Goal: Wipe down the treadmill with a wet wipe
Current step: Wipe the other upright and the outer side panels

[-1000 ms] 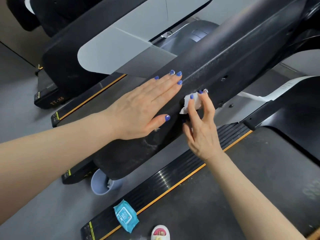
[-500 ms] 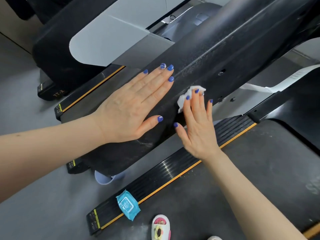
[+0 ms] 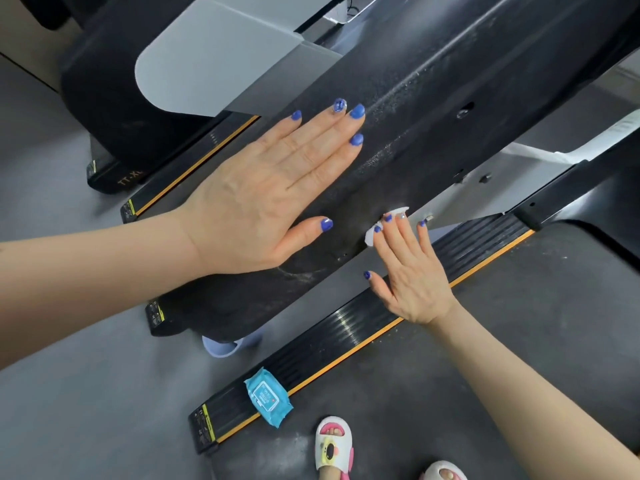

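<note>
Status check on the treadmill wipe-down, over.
Left hand flat on black upright. Right hand presses wet wipe at its lower edge. Nothing in the way.

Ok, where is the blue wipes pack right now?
In the head view, the wipes pack lies low and centre-left on the ribbed side rail of the treadmill, near its end, left of the sandal.

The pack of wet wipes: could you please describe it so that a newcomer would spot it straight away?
Find the treadmill's ribbed black side rail with the orange stripe, running along the belt. Near its lower end lies the pack of wet wipes, flat across the rail. It is the only bright blue packet, with a white label on top.
</note>
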`<state>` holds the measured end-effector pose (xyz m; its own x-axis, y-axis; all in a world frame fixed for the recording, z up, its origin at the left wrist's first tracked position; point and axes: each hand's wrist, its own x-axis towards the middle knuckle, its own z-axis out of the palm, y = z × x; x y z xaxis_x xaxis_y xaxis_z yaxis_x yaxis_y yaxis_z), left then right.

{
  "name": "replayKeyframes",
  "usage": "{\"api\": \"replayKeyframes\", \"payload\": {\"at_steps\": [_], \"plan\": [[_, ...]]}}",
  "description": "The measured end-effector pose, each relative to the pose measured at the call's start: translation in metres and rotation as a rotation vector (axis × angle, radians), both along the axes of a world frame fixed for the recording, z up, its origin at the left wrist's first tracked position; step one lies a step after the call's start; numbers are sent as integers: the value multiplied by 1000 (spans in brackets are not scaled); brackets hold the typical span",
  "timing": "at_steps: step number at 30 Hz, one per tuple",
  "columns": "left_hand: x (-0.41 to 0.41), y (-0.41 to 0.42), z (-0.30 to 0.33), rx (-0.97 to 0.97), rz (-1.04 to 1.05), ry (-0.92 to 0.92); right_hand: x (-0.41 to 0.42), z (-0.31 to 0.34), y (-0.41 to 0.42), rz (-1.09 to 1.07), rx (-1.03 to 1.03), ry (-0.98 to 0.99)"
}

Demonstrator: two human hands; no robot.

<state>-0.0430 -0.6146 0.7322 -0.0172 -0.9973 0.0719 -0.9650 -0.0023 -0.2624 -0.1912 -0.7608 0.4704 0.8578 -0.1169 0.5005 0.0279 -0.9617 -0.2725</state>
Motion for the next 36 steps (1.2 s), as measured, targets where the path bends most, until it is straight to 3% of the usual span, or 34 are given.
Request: {"api": "replayKeyframes", "payload": {"at_steps": [5, 12, 21, 26, 31, 36], "plan": [[0, 1, 1, 10, 0, -10, 16, 23, 9, 164, -98, -71], [0, 1, 0, 2, 3, -5, -3, -7, -31, 20, -26, 49], [0, 1, 0, 11, -3, -22, 41, 85, -20, -12, 208, -279], [-1, 1, 1, 10, 4, -9, 22, 62, -28, -45, 154, -188], [0, 1, 1, 3, 0, -4, 40, 111, -38, 15, 112, -249], [1, 1, 1, 2, 3, 9, 31, 117, -70, 1, -56, -200]]}}
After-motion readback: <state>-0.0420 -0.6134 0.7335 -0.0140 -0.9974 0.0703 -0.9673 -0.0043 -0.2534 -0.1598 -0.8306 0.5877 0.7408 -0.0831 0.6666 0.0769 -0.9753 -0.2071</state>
